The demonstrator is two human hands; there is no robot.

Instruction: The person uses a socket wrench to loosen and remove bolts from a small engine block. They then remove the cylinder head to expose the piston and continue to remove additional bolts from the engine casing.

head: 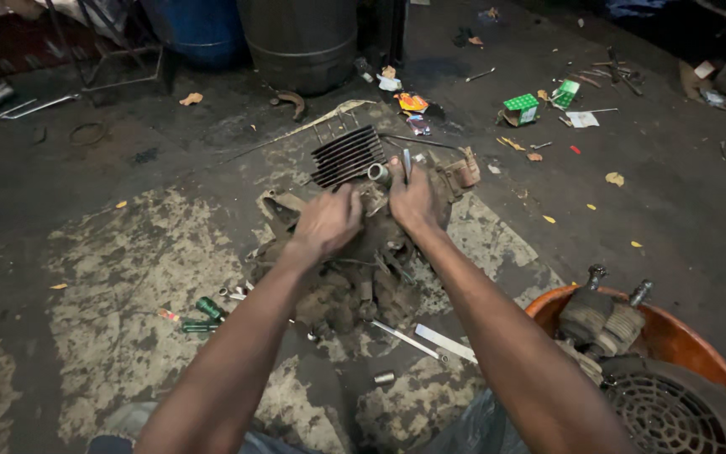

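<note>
Oily floor (128, 252), hands (371, 214) mid-engine (355, 252)

Left hand (327, 220) on greasy engine (363, 252), right hand (413, 200) gripping metal tool (407, 165), oily floor (128, 252)

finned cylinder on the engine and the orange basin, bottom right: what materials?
Finned cylinder: looks like cast metal, dull dark grey, with thin rigid parallel fins and a grimy matte surface. Orange basin: probably plastic, given its uniform orange colour and smooth rounded rim, though painted metal cannot be ruled out.
</note>
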